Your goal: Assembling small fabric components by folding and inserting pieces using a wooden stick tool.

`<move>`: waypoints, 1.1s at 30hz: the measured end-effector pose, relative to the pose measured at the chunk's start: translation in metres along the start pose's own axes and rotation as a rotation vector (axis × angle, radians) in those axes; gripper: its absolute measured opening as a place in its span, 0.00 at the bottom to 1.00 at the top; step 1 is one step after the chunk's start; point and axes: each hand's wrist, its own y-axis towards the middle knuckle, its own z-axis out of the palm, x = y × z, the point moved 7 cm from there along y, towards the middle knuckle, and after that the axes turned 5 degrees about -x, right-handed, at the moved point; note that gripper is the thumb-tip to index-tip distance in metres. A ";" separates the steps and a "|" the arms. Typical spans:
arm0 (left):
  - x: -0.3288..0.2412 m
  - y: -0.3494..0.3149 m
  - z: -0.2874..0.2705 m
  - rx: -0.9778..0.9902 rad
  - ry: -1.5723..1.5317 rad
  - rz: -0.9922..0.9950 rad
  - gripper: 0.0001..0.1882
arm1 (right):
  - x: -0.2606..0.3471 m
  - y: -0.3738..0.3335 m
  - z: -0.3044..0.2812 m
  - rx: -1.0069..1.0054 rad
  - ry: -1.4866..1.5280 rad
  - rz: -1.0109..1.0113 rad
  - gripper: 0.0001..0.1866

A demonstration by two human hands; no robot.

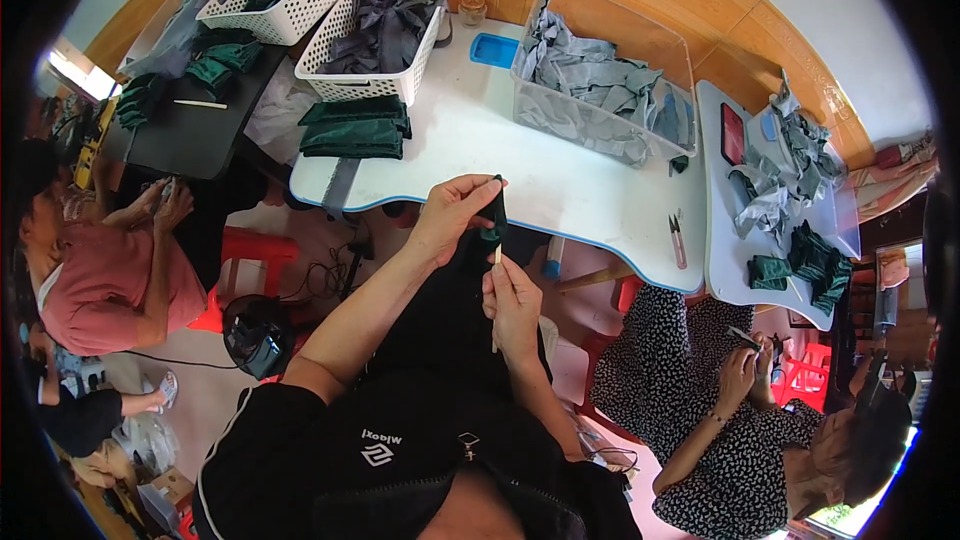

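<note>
Just in front of the table's near edge, my left hand (pixel 450 218) is closed, pinching the upper end of a narrow dark green velvet fabric piece (pixel 492 220). Below it, my right hand (pixel 513 305) grips a thin pale stick (pixel 498 254) held upright. The stick's top meets the lower end of the fabric; I cannot tell how far it reaches inside. Its lower end shows beneath my right hand. A stack of folded green velvet pieces (pixel 355 128) lies on the white table (pixel 455 145), beyond my left hand.
White baskets (pixel 375 85) of dark fabric stand at the back left, near a clear bin (pixel 600 130) of grey cloth strips. Small snips (pixel 678 240) lie at the table's right. Co-workers sit left (pixel 110 290) and right (pixel 720 450), handling small pieces. A red stool (pixel 250 245) stands left.
</note>
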 end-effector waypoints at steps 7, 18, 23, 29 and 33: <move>0.007 0.008 -0.007 -0.028 0.020 0.034 0.16 | -0.008 -0.009 0.005 0.016 -0.013 0.040 0.17; 0.019 0.007 -0.007 -0.003 -0.126 -0.014 0.15 | 0.001 -0.009 0.009 0.041 0.080 0.077 0.18; 0.015 0.008 0.002 -0.005 -0.153 -0.006 0.15 | -0.008 -0.015 0.004 0.071 0.122 0.111 0.19; 0.028 0.007 -0.002 0.079 0.001 -0.070 0.16 | -0.003 -0.015 -0.002 0.014 0.017 0.030 0.19; 0.021 0.009 -0.013 0.110 0.109 -0.102 0.17 | -0.008 -0.004 -0.014 0.002 -0.060 0.026 0.19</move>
